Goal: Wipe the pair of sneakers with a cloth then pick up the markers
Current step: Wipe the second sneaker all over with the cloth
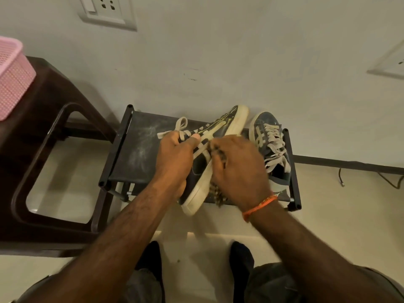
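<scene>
Dark canvas with pale stripes and a cream sole: that is the sneaker under work, tipped on its side over the low black shoe rack, toe toward the wall and heel hanging off the rack's near edge. The wiping step looks to be in hand, on the first shoe of the pair. The left hand has its fingers curled round the laced top of the shoe, thumb over the upper, a firm closed grip that steadies it. The right hand is closed round a bunched, dark patterned cloth, which shows between the fingers and again below the wrist near the heel; it presses the cloth against the shoe's side, by the sole edge. An orange thread band sits on that wrist.

A second sneaker stands upright at the right end of the rack, just beside the first one's toe, laces up, untouched by either hand.

By my reading, the next move calls for carrying the cloth along the sole and upper while the left hand turns the shoe to show its unwiped faces, then swapping to the other shoe. No markers are visible from here, so they must be found before that last step.

Left of the rack stands a brown plastic stool carrying a pink basket.
</scene>
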